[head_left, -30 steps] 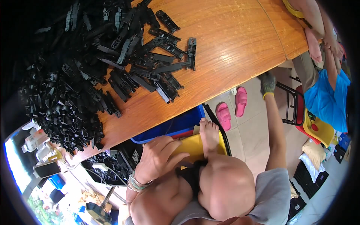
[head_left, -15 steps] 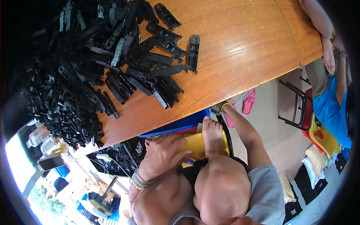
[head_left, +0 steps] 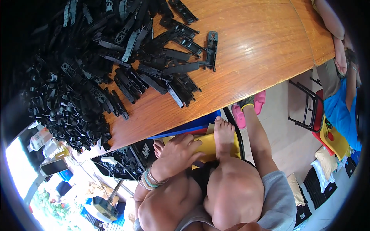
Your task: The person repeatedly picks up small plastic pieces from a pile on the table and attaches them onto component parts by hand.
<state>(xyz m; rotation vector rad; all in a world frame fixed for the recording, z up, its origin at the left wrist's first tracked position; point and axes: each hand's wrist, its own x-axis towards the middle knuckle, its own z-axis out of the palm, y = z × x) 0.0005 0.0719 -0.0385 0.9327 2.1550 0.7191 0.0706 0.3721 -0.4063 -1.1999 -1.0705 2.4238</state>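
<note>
My bare left hand (head_left: 178, 153), with several bracelets (head_left: 149, 179) at its wrist, hangs above my left foot and a yellow plastic surface (head_left: 206, 147). Its fingers are loosely bent and apart, with nothing seen in them. On the right, my right arm reaches down beside my raised knee. The right hand (head_left: 247, 102) wears a dark glove with a yellow cuff, close to a pair of pink slippers (head_left: 239, 116) below the table edge. The edge hides its fingers. On the wooden table (head_left: 254, 46) lie long black plastic parts (head_left: 211, 50), several in a loose heap.
A pile of small black pieces (head_left: 73, 111) covers the table's left corner. Under the edge sits a blue bin (head_left: 185, 126). Another person in a blue shirt (head_left: 341, 109) sits at far right, near a black-framed chair (head_left: 306, 106). Packages (head_left: 325, 163) lie on the floor.
My gloved right hand has moved right, from the bin's side to between the pink slippers. The left hand keeps nearly the same pose. The whole view has shifted slightly.
</note>
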